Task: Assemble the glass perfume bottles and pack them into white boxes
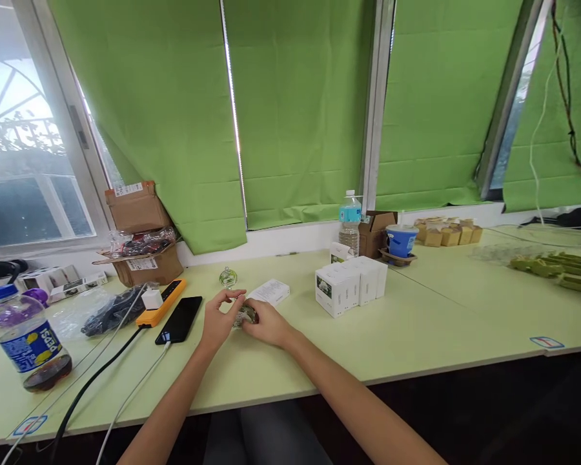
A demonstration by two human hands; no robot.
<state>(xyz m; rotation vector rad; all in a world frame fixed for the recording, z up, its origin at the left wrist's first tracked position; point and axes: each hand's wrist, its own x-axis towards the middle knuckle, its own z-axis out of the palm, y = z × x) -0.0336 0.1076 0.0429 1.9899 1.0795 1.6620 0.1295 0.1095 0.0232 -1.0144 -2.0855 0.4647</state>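
Note:
My left hand (221,316) and my right hand (266,321) meet over the pale green table (416,329). Between them is a small clear glass-like object (244,314), partly hidden by the fingers. The right hand's fingers wrap round it, and the left thumb and fingertips press at its left side. Just beyond the hands stands a round clear and green piece (228,278). A flat white box (270,292) with printed text lies right behind the right hand. Further right, several white boxes (351,284) stand in a block.
On the left are a black phone (179,319), an orange power strip (162,303), cables, a Pepsi bottle (29,342) and cardboard boxes (148,265). At the back right are a water bottle (349,226), a blue tub (401,241) and green parts (556,266).

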